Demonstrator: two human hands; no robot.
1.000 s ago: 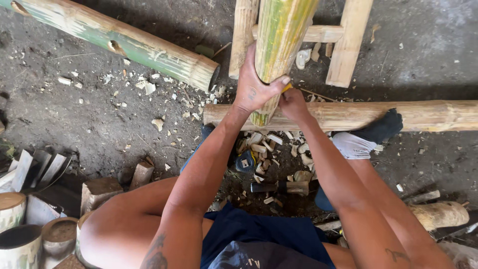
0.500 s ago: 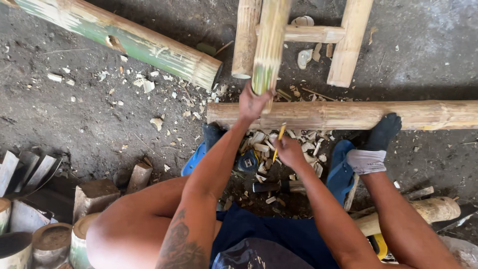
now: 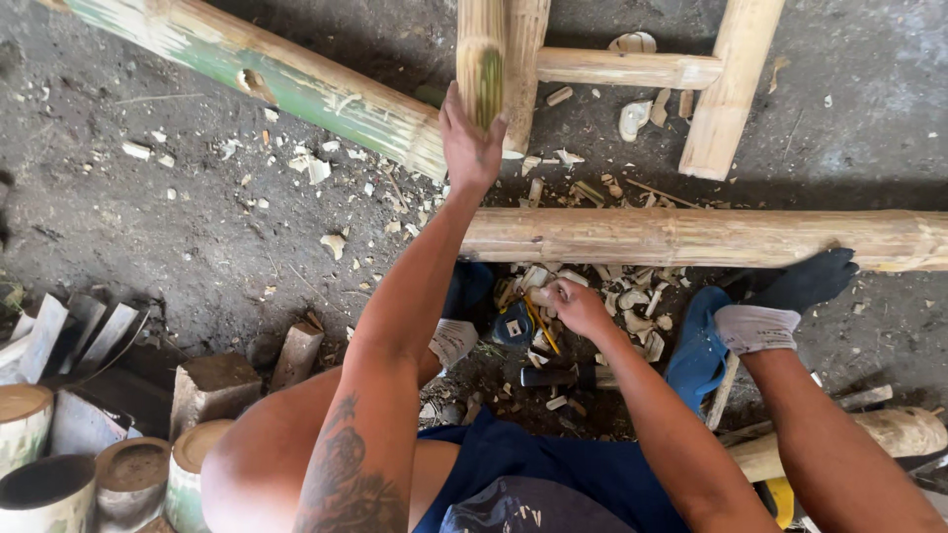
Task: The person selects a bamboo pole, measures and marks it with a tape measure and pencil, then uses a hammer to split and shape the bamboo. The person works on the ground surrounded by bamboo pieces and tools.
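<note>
From the head view, the left hand (image 3: 469, 148) is wrapped, grip clamped, around the lower end of an upright bamboo pole (image 3: 481, 59) standing above the horizontal bamboo pole (image 3: 691, 237) on the floor. The right hand (image 3: 578, 306) pinches a yellow pencil (image 3: 541, 326) over the wood chips (image 3: 622, 291). The upright pole looks stiff, smooth-skinned and moderately heavy; gripping near its end, as here, probably suits it.

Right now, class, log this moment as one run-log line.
left hand: gripping upright bamboo pole | right hand: holding yellow pencil low over wood chips | feet: against horizontal bamboo pole
</note>
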